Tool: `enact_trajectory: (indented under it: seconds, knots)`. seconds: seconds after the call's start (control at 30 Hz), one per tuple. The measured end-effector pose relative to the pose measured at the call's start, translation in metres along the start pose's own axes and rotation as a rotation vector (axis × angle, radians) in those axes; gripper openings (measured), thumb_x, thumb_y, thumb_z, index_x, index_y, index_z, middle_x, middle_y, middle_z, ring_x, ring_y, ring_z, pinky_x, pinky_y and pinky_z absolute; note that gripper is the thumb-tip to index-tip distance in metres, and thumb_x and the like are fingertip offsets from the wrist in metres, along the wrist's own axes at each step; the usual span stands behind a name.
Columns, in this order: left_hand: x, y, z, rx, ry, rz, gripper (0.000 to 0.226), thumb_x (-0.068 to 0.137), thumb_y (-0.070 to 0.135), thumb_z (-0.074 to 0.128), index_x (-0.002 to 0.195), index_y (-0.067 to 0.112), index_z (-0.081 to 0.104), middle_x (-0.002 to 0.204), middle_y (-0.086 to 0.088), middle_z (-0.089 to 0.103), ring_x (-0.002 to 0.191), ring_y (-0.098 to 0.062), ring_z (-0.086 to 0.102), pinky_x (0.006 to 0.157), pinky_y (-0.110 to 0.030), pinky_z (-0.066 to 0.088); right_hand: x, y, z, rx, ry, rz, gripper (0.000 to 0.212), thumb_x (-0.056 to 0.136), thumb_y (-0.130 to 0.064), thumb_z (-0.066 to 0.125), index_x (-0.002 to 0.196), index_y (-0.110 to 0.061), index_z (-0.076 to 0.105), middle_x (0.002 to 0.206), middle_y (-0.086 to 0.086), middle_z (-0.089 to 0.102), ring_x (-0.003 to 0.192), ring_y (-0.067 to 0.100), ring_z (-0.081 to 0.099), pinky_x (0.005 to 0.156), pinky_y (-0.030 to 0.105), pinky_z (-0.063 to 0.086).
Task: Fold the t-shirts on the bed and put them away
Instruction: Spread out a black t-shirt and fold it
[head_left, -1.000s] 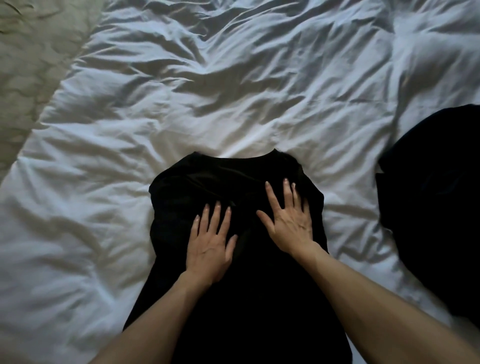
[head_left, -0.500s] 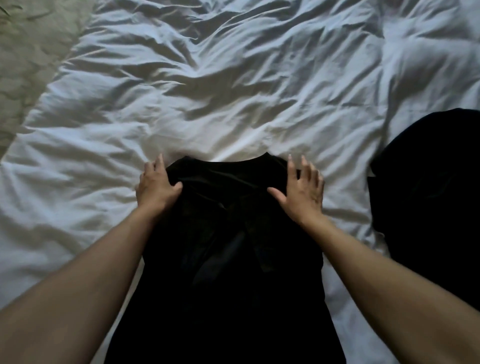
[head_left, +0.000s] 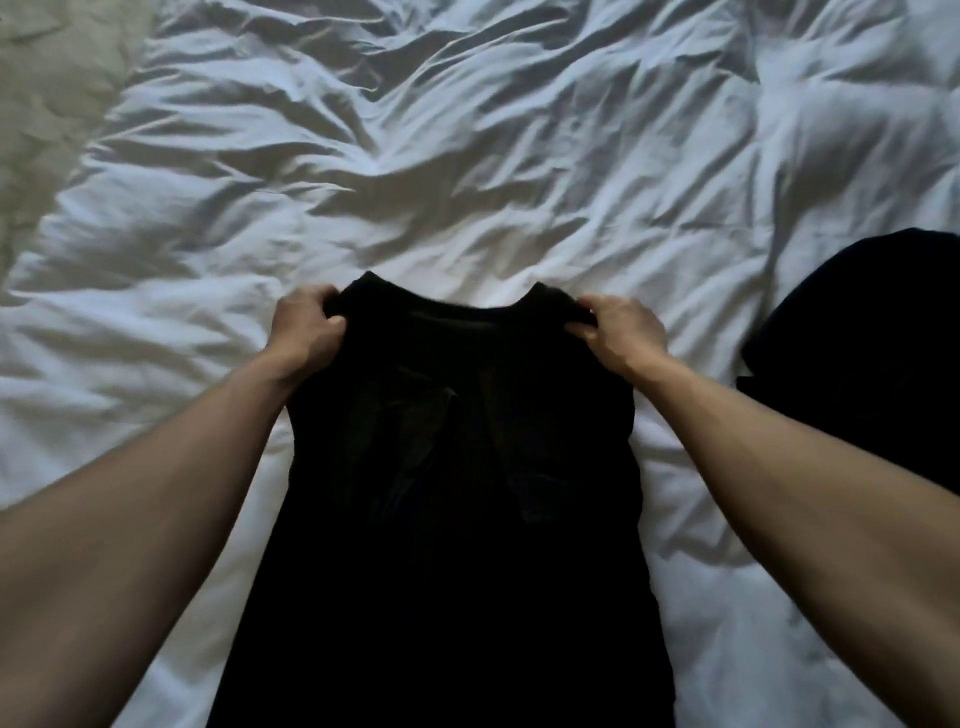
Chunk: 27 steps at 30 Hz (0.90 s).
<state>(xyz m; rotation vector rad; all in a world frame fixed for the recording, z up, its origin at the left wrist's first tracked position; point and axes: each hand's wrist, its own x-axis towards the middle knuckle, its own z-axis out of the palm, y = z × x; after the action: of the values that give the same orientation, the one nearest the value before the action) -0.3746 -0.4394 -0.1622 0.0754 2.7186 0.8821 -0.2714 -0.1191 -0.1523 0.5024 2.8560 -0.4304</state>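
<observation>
Both bare forearms are reaching forward over the bed (head_left: 467, 156), angling inward from the near corners of the view toward the far end of a black t-shirt (head_left: 457, 493). The left hand (head_left: 306, 332) is curling its fingers around the shirt's left shoulder, knuckles upward, thumb tucking against the cloth. The right hand (head_left: 621, 332) is doing the same at the right shoulder, pinching a small bunch of fabric between thumb and bent fingers. Between the two hands the collar edge is dipping in a shallow curve, and the gripped corners are rising a little off the duvet. The shirt is lying lengthwise in the middle of the bed's near part, its sides folded inward into a long narrow strip that is running down to the near edge of the view. A second dark garment (head_left: 872, 364) is lying near the bed's right edge, apart from the shirt, on the rumpled white duvet
</observation>
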Motion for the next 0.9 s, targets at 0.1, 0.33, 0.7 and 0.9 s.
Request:
enact_trajectory:
  seconds: [0.1, 0.33, 0.7, 0.9]
  knots:
    - [0.019, 0.015, -0.006, -0.020, 0.038, 0.025, 0.022, 0.084, 0.004, 0.056, 0.100, 0.004, 0.071, 0.097, -0.017, 0.070, 0.092, -0.028, 0.063, 0.076, -0.031, 0.041, 0.013, -0.003, -0.013, 0.009, 0.055, 0.040, 0.028, 0.096, -0.038, 0.057, 0.117, -0.022, 0.064, 0.116, 0.015, 0.063, 0.109, 0.035, 0.060, 0.083, 0.038, 0.045]
    - [0.012, 0.023, -0.009, -0.087, -0.024, 0.114, 0.024, 0.085, 0.006, 0.059, 0.105, 0.014, 0.071, 0.093, -0.006, 0.065, 0.085, -0.022, 0.060, 0.074, -0.024, 0.039, -0.003, -0.006, -0.008, 0.191, 0.027, -0.013, 0.017, 0.092, -0.022, 0.057, 0.104, -0.017, 0.067, 0.106, 0.012, 0.067, 0.103, 0.032, 0.061, 0.081, 0.038, 0.047]
    - [-0.049, 0.020, -0.038, -0.162, -0.033, 0.198, 0.011, 0.082, 0.013, 0.064, 0.091, 0.014, 0.070, 0.082, -0.004, 0.068, 0.072, -0.012, 0.060, 0.058, -0.012, 0.040, -0.072, -0.005, -0.021, 0.313, 0.129, -0.010, 0.011, 0.090, -0.028, 0.060, 0.086, -0.019, 0.062, 0.076, -0.001, 0.062, 0.081, 0.026, 0.063, 0.070, 0.037, 0.046]
    - [-0.116, -0.006, -0.036, -0.169, -0.113, 0.289, 0.013, 0.064, 0.023, 0.053, 0.071, 0.011, 0.054, 0.063, -0.005, 0.052, 0.055, -0.001, 0.043, 0.051, -0.017, 0.033, -0.147, -0.003, -0.011, 0.332, 0.129, -0.009, 0.012, 0.091, -0.024, 0.060, 0.097, -0.015, 0.067, 0.085, 0.006, 0.069, 0.084, 0.028, 0.065, 0.071, 0.039, 0.048]
